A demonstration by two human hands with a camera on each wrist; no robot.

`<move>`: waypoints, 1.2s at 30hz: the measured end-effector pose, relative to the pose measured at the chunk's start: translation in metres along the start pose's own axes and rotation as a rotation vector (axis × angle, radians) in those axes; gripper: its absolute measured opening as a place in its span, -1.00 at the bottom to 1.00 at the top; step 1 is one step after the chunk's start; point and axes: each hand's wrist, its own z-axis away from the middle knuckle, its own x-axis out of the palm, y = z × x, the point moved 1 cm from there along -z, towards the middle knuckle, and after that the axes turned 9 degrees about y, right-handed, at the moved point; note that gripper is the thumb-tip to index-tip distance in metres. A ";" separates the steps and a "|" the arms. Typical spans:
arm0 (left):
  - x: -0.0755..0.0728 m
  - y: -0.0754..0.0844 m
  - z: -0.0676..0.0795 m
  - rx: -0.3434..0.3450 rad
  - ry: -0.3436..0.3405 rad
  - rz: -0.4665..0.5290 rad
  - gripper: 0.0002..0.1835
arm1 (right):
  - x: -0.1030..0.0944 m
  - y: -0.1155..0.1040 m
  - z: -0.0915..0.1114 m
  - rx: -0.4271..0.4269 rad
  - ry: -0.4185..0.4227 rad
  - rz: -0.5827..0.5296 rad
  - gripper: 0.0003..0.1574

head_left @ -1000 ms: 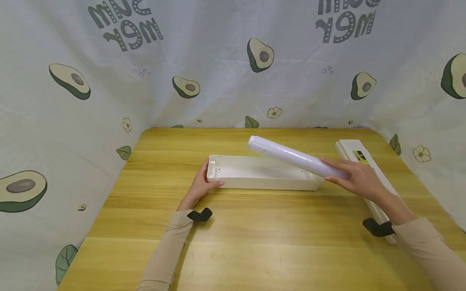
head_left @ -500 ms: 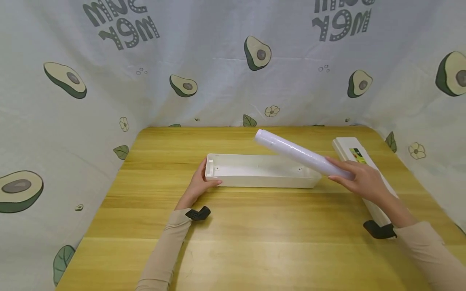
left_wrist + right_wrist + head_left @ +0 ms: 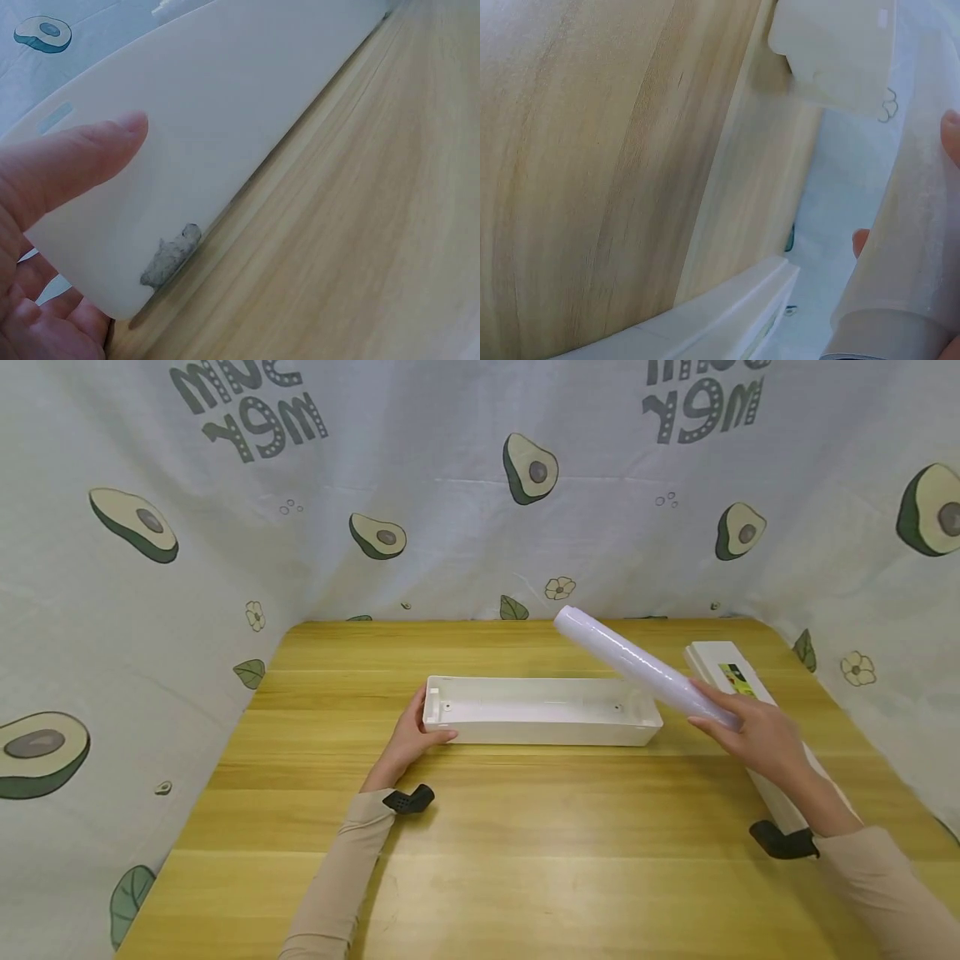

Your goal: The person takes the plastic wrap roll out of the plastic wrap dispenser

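My left hand [image 3: 407, 742] grips the left end of a long white open-topped box [image 3: 543, 733], likely a cling film dispenser base, which sits on the table. In the left wrist view the thumb presses the box's front wall [image 3: 247, 82], with fingers round its end; a grey smudge-like patch [image 3: 171, 259] marks the lower edge. My right hand [image 3: 761, 735] holds a roll of clear cling film [image 3: 637, 662] by its right end. The roll slants up to the left, above the box's right end and apart from it. Fingertips show on both sides of the roll [image 3: 911, 225] in the right wrist view.
A long white lid [image 3: 716, 658] with a green and yellow label [image 3: 738, 679] lies along the table's right side, partly behind my right forearm. The wooden table [image 3: 525, 860] backs onto a white avocado-print curtain [image 3: 450, 460].
The roll has moved right and its far end has risen, so more of the box's inside and right end shows. My left hand keeps its grip on the box.
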 end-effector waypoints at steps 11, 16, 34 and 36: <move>0.000 0.023 0.010 -0.038 -0.037 0.030 0.05 | 0.002 0.002 0.005 0.061 0.037 0.024 -0.27; 0.000 0.012 0.005 -0.032 -0.028 0.028 0.07 | 0.005 0.004 0.008 0.062 0.073 0.034 -0.27; 0.000 0.000 0.000 0.008 0.003 0.004 0.07 | 0.007 0.008 0.014 0.244 -0.020 0.129 -0.23; 0.000 0.001 0.000 0.006 0.003 0.001 0.07 | 0.006 0.008 0.015 0.275 -0.059 0.133 -0.21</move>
